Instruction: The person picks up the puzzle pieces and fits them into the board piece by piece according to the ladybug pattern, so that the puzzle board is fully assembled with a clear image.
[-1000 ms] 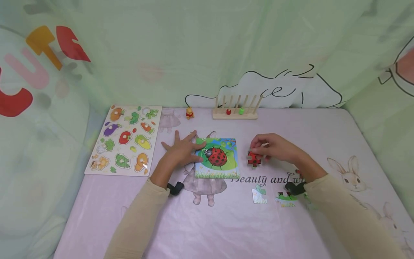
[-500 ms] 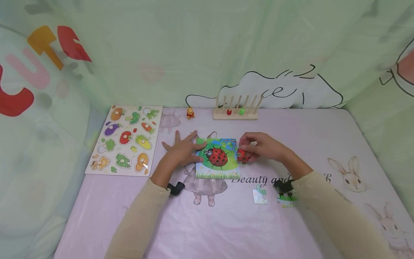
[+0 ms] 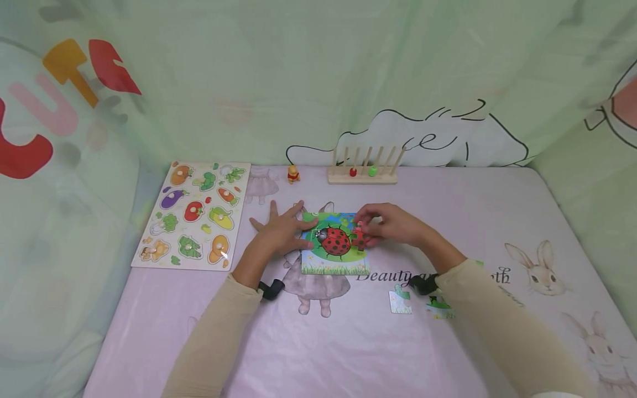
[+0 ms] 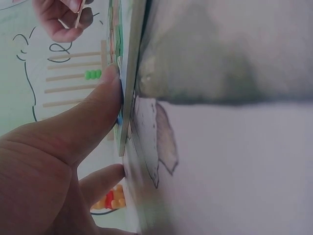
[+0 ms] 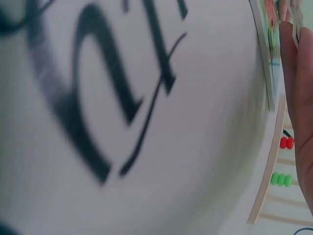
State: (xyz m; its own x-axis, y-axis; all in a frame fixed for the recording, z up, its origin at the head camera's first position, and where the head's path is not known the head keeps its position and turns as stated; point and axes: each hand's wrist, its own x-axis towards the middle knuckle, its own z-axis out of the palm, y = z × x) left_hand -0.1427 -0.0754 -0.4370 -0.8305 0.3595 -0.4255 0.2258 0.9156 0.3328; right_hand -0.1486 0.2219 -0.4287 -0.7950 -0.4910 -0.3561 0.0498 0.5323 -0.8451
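Observation:
A square ladybug puzzle board (image 3: 318, 262) lies mid-table in the head view. My left hand (image 3: 281, 231) is spread, its thumb and a finger resting on the board's left edge. In the left wrist view the left thumb (image 4: 100, 105) presses on the board's top face. My right hand (image 3: 388, 224) pinches a red puzzle piece with black spots (image 3: 358, 237) over the board's right side. A pale puzzle piece (image 3: 400, 301) and a green and black puzzle piece (image 3: 439, 307) lie on the cloth nearer the front, the latter partly hidden by the right sleeve.
To the left lies a vegetable peg board (image 3: 191, 218). At the back stand a small bear figure (image 3: 293, 174) and a wooden peg rack (image 3: 362, 178) with red and green beads. A bit of green (image 3: 479, 263) shows behind the right forearm.
My right hand has carried the red piece leftward from the cloth to above the board's right side. The left hand has stayed in place on the board.

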